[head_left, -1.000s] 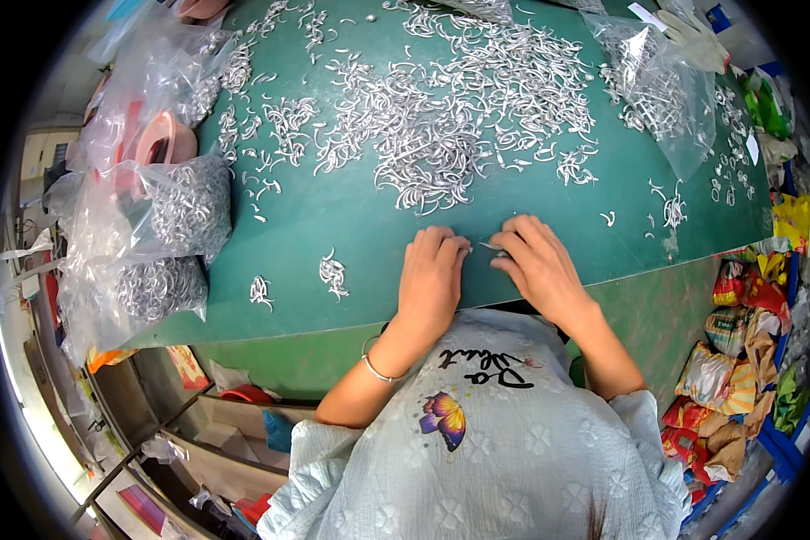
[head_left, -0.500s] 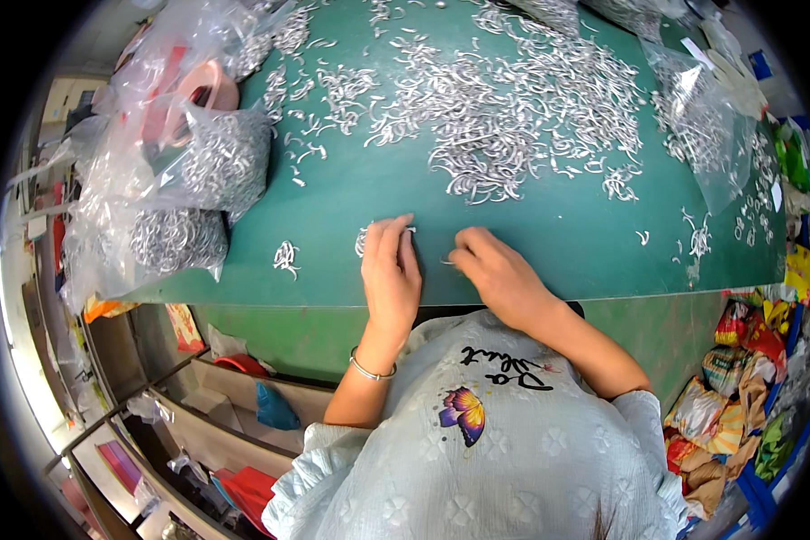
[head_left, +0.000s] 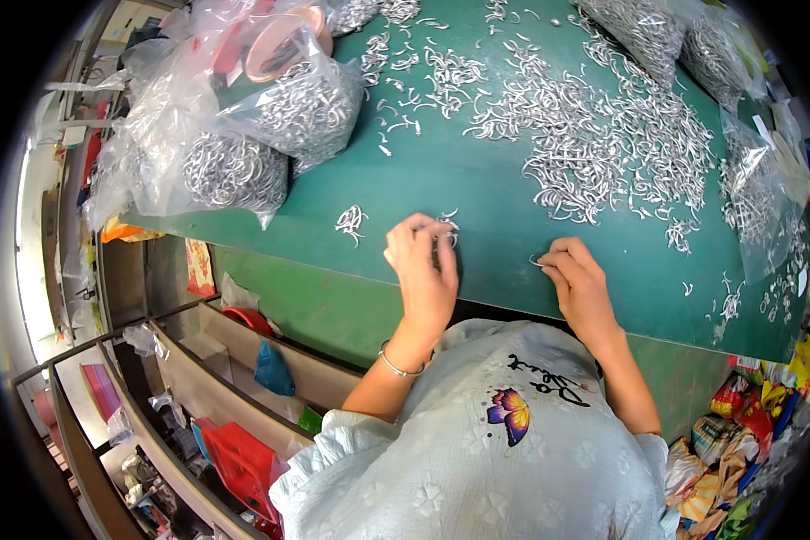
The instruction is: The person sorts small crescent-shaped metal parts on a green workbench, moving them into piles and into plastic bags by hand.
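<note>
My left hand (head_left: 421,265) rests near the front edge of a green table (head_left: 477,193), fingertips pinched on a small cluster of silver metal clips (head_left: 447,223). My right hand (head_left: 578,286) lies to its right, thumb and fingers closed on a single small metal clip (head_left: 536,262). Another little clump of clips (head_left: 352,221) lies just left of my left hand. A broad scatter of the same silver clips (head_left: 594,144) covers the table farther back.
Clear plastic bags full of clips (head_left: 243,153) pile up at the table's left end, with more bags (head_left: 747,198) at the right. Shelves with red bins (head_left: 234,454) stand below left. Colourful packets (head_left: 738,441) lie at lower right.
My left hand has moved leftward along the front edge onto a small clip cluster, apart from my right hand. The view has shifted so the table sits higher and more to the right.
</note>
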`<action>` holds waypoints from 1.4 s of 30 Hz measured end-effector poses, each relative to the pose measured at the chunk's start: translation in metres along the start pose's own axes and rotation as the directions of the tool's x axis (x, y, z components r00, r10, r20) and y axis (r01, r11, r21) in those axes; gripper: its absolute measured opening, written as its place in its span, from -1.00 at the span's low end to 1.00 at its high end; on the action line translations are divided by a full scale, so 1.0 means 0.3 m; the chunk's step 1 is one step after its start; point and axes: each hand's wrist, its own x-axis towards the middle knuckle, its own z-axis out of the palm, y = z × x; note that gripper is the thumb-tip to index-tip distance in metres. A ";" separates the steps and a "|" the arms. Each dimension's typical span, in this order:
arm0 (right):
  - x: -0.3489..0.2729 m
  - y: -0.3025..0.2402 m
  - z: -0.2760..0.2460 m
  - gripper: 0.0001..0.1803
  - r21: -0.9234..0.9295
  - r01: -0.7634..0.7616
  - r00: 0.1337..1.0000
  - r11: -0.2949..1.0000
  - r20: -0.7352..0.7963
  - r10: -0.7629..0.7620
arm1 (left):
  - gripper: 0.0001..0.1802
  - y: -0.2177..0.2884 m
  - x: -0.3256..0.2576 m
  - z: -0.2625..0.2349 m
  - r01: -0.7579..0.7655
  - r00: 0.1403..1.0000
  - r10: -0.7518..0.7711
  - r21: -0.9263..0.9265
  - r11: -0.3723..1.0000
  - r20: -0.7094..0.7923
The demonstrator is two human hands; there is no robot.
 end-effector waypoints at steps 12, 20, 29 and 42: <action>0.528 -0.116 0.436 -0.84 0.252 0.057 0.931 0.966 0.336 -0.143 | -0.81 -0.001 -0.068 0.021 -0.014 0.999 0.009 -0.131 0.991 -0.039; 0.419 -0.070 0.147 -0.63 -0.085 0.315 0.945 0.945 0.122 -0.304 | -0.61 -0.115 -0.012 -0.087 -0.014 1.000 0.016 0.090 0.996 -0.016; 0.126 0.127 -0.123 -0.78 -0.523 0.342 0.938 0.780 0.136 -0.320 | -0.56 0.037 0.070 0.017 -0.172 0.938 0.218 -0.185 0.968 0.268; 0.089 0.140 -0.191 -0.71 -0.596 -0.176 0.921 0.783 -0.380 -0.083 | -0.38 0.244 0.133 0.227 -0.274 0.844 0.300 -0.124 0.954 0.444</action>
